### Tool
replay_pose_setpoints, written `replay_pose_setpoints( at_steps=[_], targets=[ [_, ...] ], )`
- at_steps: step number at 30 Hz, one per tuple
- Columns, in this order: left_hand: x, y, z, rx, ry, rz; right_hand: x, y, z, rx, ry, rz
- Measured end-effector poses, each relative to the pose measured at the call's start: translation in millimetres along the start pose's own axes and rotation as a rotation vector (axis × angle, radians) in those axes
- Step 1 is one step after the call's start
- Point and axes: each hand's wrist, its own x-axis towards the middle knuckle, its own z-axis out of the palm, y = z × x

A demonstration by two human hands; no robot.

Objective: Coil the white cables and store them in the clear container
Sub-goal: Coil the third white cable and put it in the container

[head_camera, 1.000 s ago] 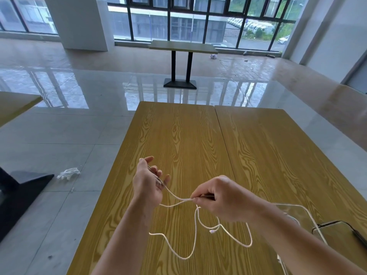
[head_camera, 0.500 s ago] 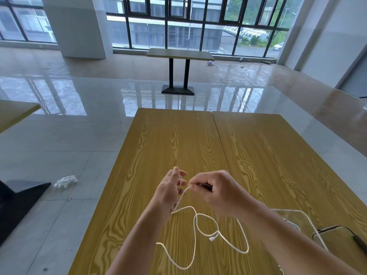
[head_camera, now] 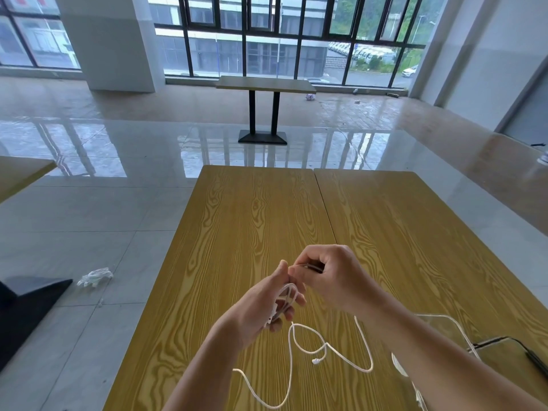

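While your left hand [head_camera: 264, 304] keeps a few turns of the thin white cable [head_camera: 299, 351] looped round its fingers and your right hand [head_camera: 332, 277] pinches the strand just above, the light, limp remainder trails loose over the near edge of the yellow wood-grain table [head_camera: 252, 221]. It looks soft and springy, so grip the coil itself, not the tail. Your right forearm crosses the clear plastic container [head_camera: 444, 320] at the near right corner, beside a black cable [head_camera: 522, 350].
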Motion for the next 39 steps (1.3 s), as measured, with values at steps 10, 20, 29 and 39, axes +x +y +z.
replay_pose_setpoints(
  at_steps=[10, 20, 29, 39],
  targets=[
    [-9, -3, -9, -0.256, -0.035, 0.082, 4, 10, -8, 0.005, 0.068, 0.056],
    [-10, -13, -20, -0.446, 0.259, 0.027, 5, 26, -17, -0.131, 0.108, 0.056],
    [1, -5, -8, -0.781, 0.539, 0.105, -13, 9, 9, -0.146, -0.017, -0.001],
    [8, -5, -7, -1.134, 0.57, 0.069, -21, 7, 31, -0.177, -0.194, 0.024]
  ],
)
